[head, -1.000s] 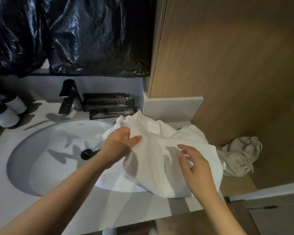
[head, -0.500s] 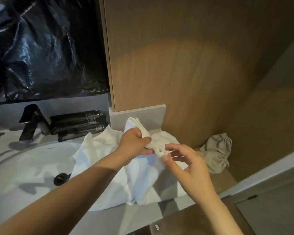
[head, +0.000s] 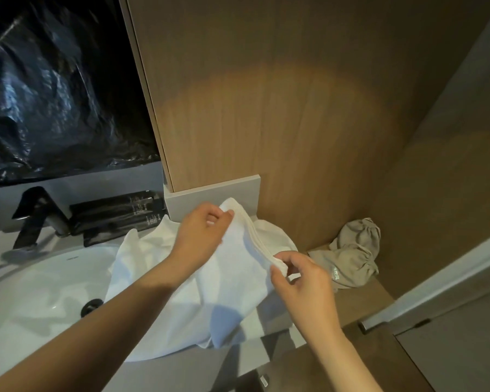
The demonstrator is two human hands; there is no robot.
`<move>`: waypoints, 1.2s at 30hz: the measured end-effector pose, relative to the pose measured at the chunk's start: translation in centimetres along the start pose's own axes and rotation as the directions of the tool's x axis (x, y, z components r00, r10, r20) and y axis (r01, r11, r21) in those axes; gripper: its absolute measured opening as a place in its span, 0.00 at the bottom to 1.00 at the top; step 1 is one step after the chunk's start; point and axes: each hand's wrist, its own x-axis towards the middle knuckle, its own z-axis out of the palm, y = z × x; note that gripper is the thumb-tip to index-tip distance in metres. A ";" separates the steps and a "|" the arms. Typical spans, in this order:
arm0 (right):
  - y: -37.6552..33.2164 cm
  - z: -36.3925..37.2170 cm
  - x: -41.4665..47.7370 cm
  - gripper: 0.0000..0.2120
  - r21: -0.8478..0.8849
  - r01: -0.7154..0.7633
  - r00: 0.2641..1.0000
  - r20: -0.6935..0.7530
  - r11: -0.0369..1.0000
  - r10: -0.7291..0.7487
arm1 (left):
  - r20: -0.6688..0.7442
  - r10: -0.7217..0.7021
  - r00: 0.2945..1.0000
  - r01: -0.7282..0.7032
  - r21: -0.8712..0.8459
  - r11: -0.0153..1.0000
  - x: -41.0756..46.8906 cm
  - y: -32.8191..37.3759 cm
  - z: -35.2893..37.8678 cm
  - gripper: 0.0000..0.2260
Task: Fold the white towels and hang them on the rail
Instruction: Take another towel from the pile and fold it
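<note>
The left hand (head: 203, 236) is closed on the far corner of the towel (head: 224, 287), with the cloth pinched between thumb and fingers. The near end of the same hemmed edge is pinched by the right hand (head: 300, 281), so that the edge is held taut between the two hands. The rest of the towel is draped in loose folds over the right side of the sink (head: 40, 295) and the counter (head: 255, 321) beside it.

To the left, a black drain (head: 91, 306) is seen in the basin, and a black tap (head: 31, 213) stands at its far rim. Black tubes (head: 119, 215) are laid just right of the tap, against the back ledge. Black plastic sheeting (head: 54, 89) is hung above them. To the right of the towel, a crumpled grey-beige cloth (head: 351, 256) is set in the corner against the wood wall (head: 280, 108).
</note>
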 end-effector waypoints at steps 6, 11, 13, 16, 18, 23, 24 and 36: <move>0.2 -0.7 -0.4 0.06 0.065 -0.013 1.000 0.022 0.998 0.012 | 0.237 0.072 0.969 -0.114 0.169 0.979 3.0 -3.0 -0.9 0.18; 0.2 -1.0 -0.5 0.05 0.079 -0.039 0.998 0.045 0.996 0.036 | 0.371 0.009 0.928 -0.113 0.260 0.959 5.2 -3.0 0.1 0.16; 0.3 -1.2 -0.6 0.05 0.089 -0.048 0.998 0.040 0.995 0.045 | 0.389 0.014 0.921 -0.119 0.247 0.962 5.8 -2.8 0.3 0.13; 0.6 -1.6 -0.7 0.05 0.141 -0.081 0.997 0.020 0.987 0.079 | 0.379 0.015 0.925 -0.084 0.167 0.982 6.1 -2.5 0.4 0.13; 0.8 -1.8 -0.6 0.07 0.179 -0.108 0.994 -0.004 0.978 0.110 | 0.355 0.030 0.934 -0.082 0.133 0.988 6.2 -2.6 0.1 0.15; 1.1 -1.8 0.1 0.06 0.318 -0.197 0.968 -0.086 0.927 0.236 | 0.289 0.104 0.952 -0.121 0.040 0.992 5.1 -1.1 -0.5 0.11; 1.0 -1.9 0.2 0.06 0.347 -0.217 0.958 -0.103 0.912 0.267 | 0.266 0.121 0.956 -0.138 0.046 0.989 4.8 -0.6 -0.5 0.12; 0.7 -4.5 1.2 0.11 0.505 -0.347 0.932 0.089 0.790 0.352 | 0.099 0.216 0.971 -0.221 0.048 0.974 0.5 5.4 -0.2 0.15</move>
